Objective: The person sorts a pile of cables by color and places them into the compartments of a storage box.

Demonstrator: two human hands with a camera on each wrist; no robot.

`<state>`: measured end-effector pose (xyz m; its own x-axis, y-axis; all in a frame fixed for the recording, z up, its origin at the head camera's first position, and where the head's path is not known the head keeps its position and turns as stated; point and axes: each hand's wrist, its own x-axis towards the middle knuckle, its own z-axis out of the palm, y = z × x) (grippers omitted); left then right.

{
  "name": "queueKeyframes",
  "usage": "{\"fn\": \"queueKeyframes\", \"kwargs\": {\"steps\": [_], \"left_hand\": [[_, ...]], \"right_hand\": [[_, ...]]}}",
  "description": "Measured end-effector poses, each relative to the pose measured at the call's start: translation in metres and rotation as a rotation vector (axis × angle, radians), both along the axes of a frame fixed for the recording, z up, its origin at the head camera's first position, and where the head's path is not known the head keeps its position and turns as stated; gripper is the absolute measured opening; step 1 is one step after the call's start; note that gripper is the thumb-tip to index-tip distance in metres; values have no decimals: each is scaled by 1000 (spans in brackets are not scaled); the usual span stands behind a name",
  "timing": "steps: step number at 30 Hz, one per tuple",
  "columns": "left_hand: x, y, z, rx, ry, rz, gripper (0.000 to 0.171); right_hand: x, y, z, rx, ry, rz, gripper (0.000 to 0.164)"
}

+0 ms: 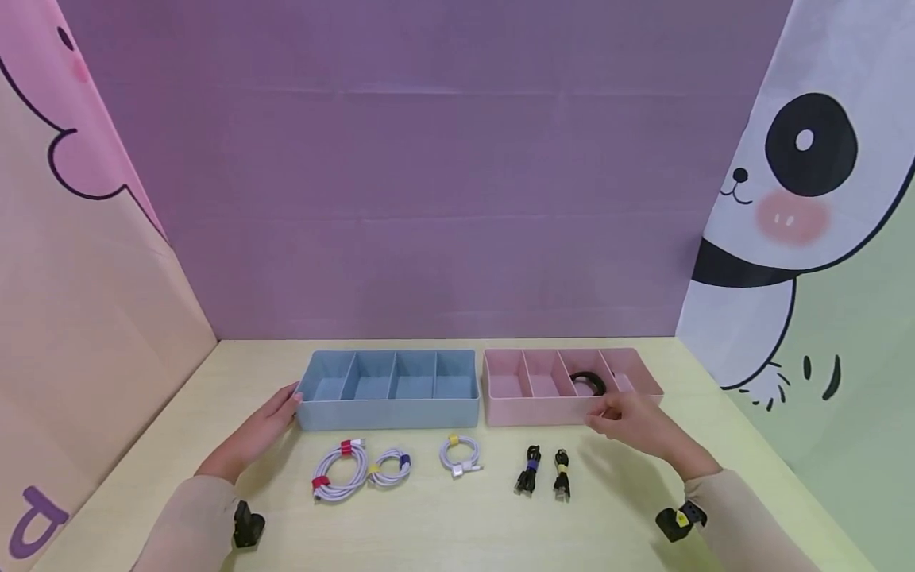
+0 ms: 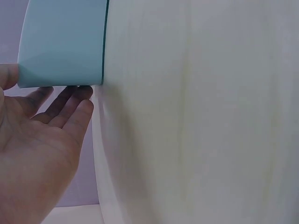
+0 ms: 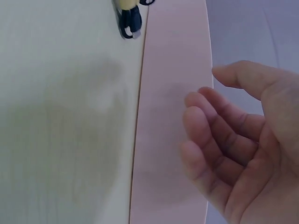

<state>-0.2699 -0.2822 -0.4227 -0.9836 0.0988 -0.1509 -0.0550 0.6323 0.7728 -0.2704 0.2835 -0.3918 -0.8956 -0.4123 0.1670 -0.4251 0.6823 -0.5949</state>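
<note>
My left hand (image 1: 275, 417) is at the left end of a blue divided box (image 1: 389, 415). In the left wrist view its loosely bent fingers (image 2: 77, 116) lie against the box's end, with the thumb at the corner. At the front right of a pink divided box (image 1: 536, 411) is my right hand (image 1: 632, 425). The right wrist view shows its fingers (image 3: 196, 126) loosely curled, holding nothing, before the pink wall. A coiled black cable (image 1: 596, 383) lies in the pink box's third compartment from the left, partly hidden by the front wall.
Before the blue box lie a large white cable coil (image 1: 322, 477) with red ties, a smaller white coil (image 1: 391, 480) and another white coil (image 1: 457, 469) with a yellow tie. Two bundled black cables (image 1: 527, 473), tied purple and yellow, lie before the pink box. A purple backdrop (image 1: 443, 199) stands behind.
</note>
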Motion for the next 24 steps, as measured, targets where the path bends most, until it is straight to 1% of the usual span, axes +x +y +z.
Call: {"fn": "queueKeyframes", "kwargs": {"steps": [4, 7, 16, 24], "left_hand": [[-1, -1, 2, -3, 2, 0, 78], [-1, -1, 2, -5, 2, 0, 79], [-2, -1, 2, 14, 9, -22, 78], [-1, -1, 1, 10, 0, -13, 78]], "right_hand": [[4, -4, -3, 16, -33, 43, 14], [7, -6, -5, 22, -53, 57, 15], [12, -11, -14, 39, -114, 77, 23], [16, -16, -20, 44, -185, 98, 29]]}}
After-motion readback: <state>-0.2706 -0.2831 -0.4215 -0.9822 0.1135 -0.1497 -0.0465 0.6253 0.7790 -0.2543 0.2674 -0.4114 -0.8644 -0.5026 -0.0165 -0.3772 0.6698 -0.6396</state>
